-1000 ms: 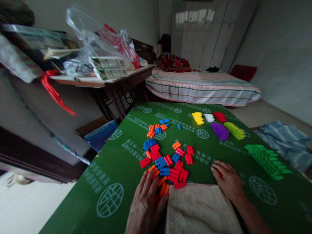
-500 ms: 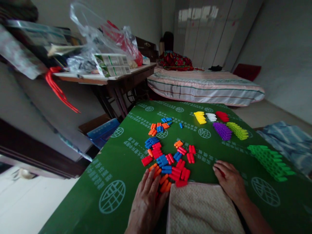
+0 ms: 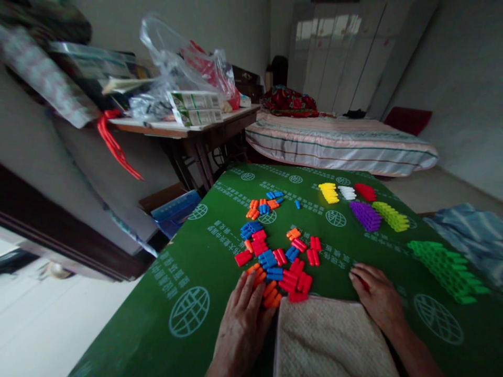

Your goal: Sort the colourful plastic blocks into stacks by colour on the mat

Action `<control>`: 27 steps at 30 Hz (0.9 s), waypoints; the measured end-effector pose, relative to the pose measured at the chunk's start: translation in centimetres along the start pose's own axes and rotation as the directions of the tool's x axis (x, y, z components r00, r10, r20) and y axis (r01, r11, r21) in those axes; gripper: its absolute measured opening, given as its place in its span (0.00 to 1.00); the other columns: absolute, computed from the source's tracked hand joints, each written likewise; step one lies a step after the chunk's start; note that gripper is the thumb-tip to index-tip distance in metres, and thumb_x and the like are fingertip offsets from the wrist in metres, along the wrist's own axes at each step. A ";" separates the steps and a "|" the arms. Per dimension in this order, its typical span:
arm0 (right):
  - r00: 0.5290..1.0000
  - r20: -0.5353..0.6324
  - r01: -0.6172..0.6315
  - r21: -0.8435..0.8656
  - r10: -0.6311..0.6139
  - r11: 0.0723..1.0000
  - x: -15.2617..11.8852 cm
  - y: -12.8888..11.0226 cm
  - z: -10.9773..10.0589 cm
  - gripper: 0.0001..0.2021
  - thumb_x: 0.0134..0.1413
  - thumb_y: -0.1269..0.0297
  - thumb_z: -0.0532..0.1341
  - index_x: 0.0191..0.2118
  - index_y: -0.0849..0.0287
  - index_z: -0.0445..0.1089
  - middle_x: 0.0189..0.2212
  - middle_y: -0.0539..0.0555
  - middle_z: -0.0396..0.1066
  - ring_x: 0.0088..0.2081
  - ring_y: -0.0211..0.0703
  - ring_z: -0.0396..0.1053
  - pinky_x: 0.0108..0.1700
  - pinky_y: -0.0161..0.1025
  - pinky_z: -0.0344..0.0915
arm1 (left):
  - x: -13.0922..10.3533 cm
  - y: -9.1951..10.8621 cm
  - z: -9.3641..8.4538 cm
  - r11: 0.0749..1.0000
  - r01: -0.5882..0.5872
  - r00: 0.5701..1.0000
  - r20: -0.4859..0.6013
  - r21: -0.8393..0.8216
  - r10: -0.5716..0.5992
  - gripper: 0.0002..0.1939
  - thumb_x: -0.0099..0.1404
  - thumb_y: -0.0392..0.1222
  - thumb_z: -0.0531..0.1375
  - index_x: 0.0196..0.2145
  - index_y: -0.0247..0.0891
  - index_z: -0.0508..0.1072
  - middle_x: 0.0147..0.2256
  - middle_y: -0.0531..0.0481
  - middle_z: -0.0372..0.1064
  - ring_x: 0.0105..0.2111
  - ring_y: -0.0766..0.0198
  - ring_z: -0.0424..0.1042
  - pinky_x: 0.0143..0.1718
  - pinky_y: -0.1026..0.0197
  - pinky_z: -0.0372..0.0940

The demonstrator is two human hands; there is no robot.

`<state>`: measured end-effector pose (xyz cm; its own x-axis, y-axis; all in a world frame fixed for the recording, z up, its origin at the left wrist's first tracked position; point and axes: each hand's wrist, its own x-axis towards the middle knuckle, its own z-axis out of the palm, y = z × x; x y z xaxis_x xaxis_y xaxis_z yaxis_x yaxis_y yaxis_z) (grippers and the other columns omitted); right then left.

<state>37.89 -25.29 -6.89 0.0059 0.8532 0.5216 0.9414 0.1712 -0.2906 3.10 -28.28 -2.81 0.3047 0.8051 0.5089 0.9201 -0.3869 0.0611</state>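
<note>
Green and globe-printed, the desk (image 3: 129, 337) fills the foreground. The left hand (image 3: 241, 324) lies loosely extended over orange pieces (image 3: 272, 297), their long axes slanting away rightward; any grip is hidden. The right hand (image 3: 379, 298) curls around a mostly hidden red piece (image 3: 366, 285). Beyond, the green stack (image 3: 446, 269) stretches from far left to near right.

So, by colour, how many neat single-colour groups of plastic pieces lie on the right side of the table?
Yellow group of plastic pieces: 1
White group of plastic pieces: 1
Red group of plastic pieces: 1
Purple group of plastic pieces: 1
Yellow-green group of plastic pieces: 1
Green group of plastic pieces: 1
Total: 6
</note>
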 end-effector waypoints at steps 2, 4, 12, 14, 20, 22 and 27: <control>1.000 -0.005 -0.002 0.000 0.002 1.000 0.0 0.0 0.0 0.16 0.60 0.55 0.52 0.37 0.55 0.76 0.41 0.57 0.76 0.43 0.49 0.72 0.48 0.49 0.68 | -0.1 0.0 0.1 1.000 0.005 1.000 -0.011 -0.019 -0.005 0.22 0.63 0.51 0.57 0.53 0.40 0.69 0.58 0.44 0.65 0.61 0.53 0.59 0.54 0.52 0.69; 1.000 -0.004 -0.005 0.001 0.005 1.000 0.0 -0.1 0.0 0.16 0.60 0.55 0.52 0.37 0.55 0.76 0.41 0.56 0.76 0.43 0.49 0.72 0.49 0.49 0.68 | -0.2 -0.1 0.3 0.999 0.011 1.000 -0.023 -0.031 -0.012 0.23 0.63 0.50 0.57 0.53 0.40 0.69 0.58 0.44 0.64 0.61 0.53 0.59 0.54 0.52 0.68; 1.000 -0.008 0.004 -0.025 -0.004 1.000 0.2 -0.2 0.1 0.16 0.60 0.57 0.52 0.37 0.56 0.76 0.41 0.57 0.76 0.43 0.48 0.72 0.47 0.46 0.69 | -0.5 -0.4 1.1 1.000 -0.018 0.999 -0.047 0.020 0.019 0.23 0.64 0.52 0.56 0.53 0.39 0.69 0.59 0.44 0.64 0.61 0.53 0.59 0.53 0.53 0.69; 1.000 -0.014 0.008 -0.021 -0.009 1.000 0.2 -0.2 0.1 0.16 0.60 0.57 0.52 0.37 0.56 0.76 0.41 0.57 0.76 0.43 0.48 0.72 0.47 0.46 0.69 | -0.6 -0.5 1.3 1.000 -0.013 0.999 -0.044 0.019 0.014 0.23 0.64 0.52 0.56 0.54 0.39 0.69 0.59 0.43 0.64 0.61 0.53 0.58 0.54 0.52 0.69; 1.000 -0.022 -0.004 -0.007 0.003 1.000 0.3 -0.3 0.2 0.15 0.60 0.58 0.53 0.37 0.57 0.76 0.41 0.57 0.76 0.43 0.48 0.72 0.48 0.46 0.68 | -0.5 -0.5 1.2 1.000 -0.017 0.999 -0.052 -0.027 0.015 0.24 0.64 0.51 0.56 0.55 0.39 0.68 0.59 0.44 0.64 0.62 0.53 0.58 0.54 0.51 0.68; 1.000 -0.020 -0.006 -0.009 0.005 1.000 0.3 -0.4 0.2 0.15 0.60 0.58 0.52 0.37 0.57 0.76 0.41 0.57 0.76 0.43 0.48 0.72 0.48 0.46 0.68 | -0.3 -0.5 1.0 1.000 -0.026 0.998 -0.059 -0.011 0.025 0.24 0.63 0.52 0.56 0.54 0.40 0.68 0.58 0.45 0.65 0.61 0.53 0.59 0.53 0.51 0.69; 1.000 -0.023 -0.005 -0.014 0.005 1.000 0.6 -0.8 0.1 0.15 0.61 0.60 0.52 0.37 0.57 0.76 0.41 0.57 0.76 0.43 0.48 0.72 0.47 0.46 0.68 | 0.0 -0.7 1.0 0.995 -0.075 0.991 -0.106 0.062 0.081 0.23 0.64 0.52 0.56 0.52 0.36 0.69 0.57 0.41 0.66 0.60 0.52 0.61 0.52 0.54 0.69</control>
<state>37.09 -24.85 -6.46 0.0184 0.8424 0.5385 0.9459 0.1599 -0.2824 2.66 -27.54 -3.66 0.3504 0.7192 0.6000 0.9082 -0.4174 -0.0301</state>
